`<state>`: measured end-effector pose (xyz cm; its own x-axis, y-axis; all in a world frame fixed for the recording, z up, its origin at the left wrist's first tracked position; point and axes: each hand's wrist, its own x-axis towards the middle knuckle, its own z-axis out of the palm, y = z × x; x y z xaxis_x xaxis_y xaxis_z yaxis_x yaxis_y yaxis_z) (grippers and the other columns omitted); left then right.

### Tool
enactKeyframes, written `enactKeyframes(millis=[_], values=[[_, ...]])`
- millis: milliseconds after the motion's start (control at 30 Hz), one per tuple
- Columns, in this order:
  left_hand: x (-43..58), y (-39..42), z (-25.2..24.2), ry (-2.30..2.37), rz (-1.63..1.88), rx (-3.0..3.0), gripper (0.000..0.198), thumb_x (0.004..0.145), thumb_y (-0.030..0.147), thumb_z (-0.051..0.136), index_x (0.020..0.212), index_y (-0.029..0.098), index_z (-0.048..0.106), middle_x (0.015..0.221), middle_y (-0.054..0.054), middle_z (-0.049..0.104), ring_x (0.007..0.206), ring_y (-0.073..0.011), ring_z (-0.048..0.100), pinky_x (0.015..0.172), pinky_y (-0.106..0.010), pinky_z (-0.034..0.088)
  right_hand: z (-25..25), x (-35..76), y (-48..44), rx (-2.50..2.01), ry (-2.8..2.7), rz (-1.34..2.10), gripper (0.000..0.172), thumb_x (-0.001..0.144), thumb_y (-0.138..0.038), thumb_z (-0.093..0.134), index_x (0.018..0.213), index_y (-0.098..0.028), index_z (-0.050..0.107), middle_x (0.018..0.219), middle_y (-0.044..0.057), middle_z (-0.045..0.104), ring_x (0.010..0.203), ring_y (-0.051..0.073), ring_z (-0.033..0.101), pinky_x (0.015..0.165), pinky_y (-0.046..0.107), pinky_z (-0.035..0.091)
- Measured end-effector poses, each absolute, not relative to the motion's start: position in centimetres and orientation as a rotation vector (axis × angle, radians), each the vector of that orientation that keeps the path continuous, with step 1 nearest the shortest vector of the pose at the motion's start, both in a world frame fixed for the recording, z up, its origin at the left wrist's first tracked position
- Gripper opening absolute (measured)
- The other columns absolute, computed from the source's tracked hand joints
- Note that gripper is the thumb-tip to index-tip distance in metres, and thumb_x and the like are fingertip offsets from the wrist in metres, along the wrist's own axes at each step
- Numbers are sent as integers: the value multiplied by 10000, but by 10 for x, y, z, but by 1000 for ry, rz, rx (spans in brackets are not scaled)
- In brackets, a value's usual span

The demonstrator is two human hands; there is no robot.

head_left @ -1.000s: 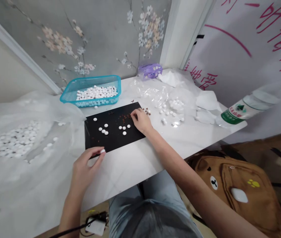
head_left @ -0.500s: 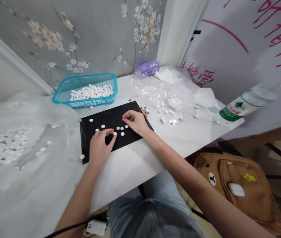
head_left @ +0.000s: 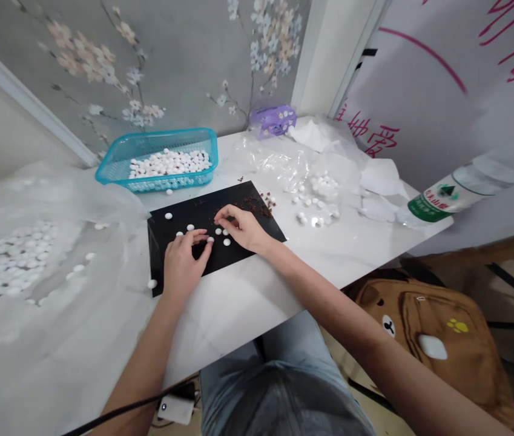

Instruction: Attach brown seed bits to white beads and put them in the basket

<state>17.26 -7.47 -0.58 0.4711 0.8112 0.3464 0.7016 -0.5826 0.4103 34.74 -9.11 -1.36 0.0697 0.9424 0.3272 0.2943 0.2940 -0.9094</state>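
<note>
A black mat [head_left: 179, 266] lies on the white table, with several small round white pieces [head_left: 226, 242] scattered over it. Between the thumb and fingertips of my left hand [head_left: 183, 257] is one white piece [head_left: 210, 240], held low over the mat. My right hand [head_left: 243, 228] is just to the right, its thumb and forefinger pinched together above the loose pieces. Whatever those fingertips hold is too small to make out. Small reddish-brown bits [head_left: 263, 207] are gathered at the mat's right side, beyond my right hand.
Behind the mat stands a blue basket [head_left: 157, 183] of white pieces. A plastic sheet [head_left: 70, 339] with more pieces covers the left. Clear plastic bags [head_left: 275, 166], a purple packet [head_left: 273, 121] and a water bottle [head_left: 429, 207] are on the right. A brown backpack [head_left: 433, 339] sits below.
My right hand has shifted slightly left and nearer my left hand. More of the brown bits now show behind it. My left hand keeps its pinch on the white piece.
</note>
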Motion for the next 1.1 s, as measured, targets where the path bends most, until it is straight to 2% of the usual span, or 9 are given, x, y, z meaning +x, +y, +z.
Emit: enactKeyframes(millis=[133, 200, 467, 633, 833, 1100], values=[[172, -75, -6, 1305, 771, 2509, 223, 816, 299, 563, 1022, 215, 569, 884, -21, 703, 884, -215, 611, 817, -360, 430, -11, 346, -93, -1286, -1405, 811, 55, 758, -176, 580, 802, -148, 598, 773, -13, 617, 487, 39, 402, 484, 183, 352], [172, -75, -5, 1301, 772, 2508, 220, 814, 296, 563, 1019, 214, 571, 884, -26, 701, 884, -216, 613, 814, -360, 432, -9, 345, -93, -1314, -1399, 825, 71, 724, -149, 607, 794, -142, 616, 769, -15, 627, 449, 26, 356, 454, 182, 321], [173, -75, -5, 1285, 768, 2494, 218, 818, 300, 559, 1020, 218, 565, 907, -20, 704, 891, -218, 611, 830, -369, 432, -5, 345, -96, -1293, -1466, 841, 113, 736, -111, 577, 820, -127, 651, 776, 1, 657, 437, 22, 361, 462, 181, 322], [172, -75, -5, 1285, 764, 2491, 216, 816, 294, 562, 1018, 215, 567, 911, -18, 701, 883, -209, 612, 831, -360, 431, -10, 344, -94, -1292, -1464, 836, 169, 743, -132, 601, 904, -114, 652, 822, 23, 666, 438, 18, 361, 472, 178, 342], [173, -76, -4, 1275, 765, 2497, 210, 814, 284, 559, 1013, 216, 566, 915, -16, 702, 886, -209, 611, 831, -355, 432, -14, 347, -93, -1234, -1596, 677, 141, 805, -151, 551, 849, -147, 685, 838, 29, 677, 531, 56, 451, 547, 202, 376], [173, -75, -4, 1281, 755, 2503, 215, 814, 283, 558, 1017, 212, 568, 922, -29, 701, 893, -219, 609, 828, -363, 433, -11, 345, -95, -1265, -1640, 674, 109, 818, -237, 555, 818, -155, 628, 808, 13, 617, 567, 74, 462, 558, 213, 379]])
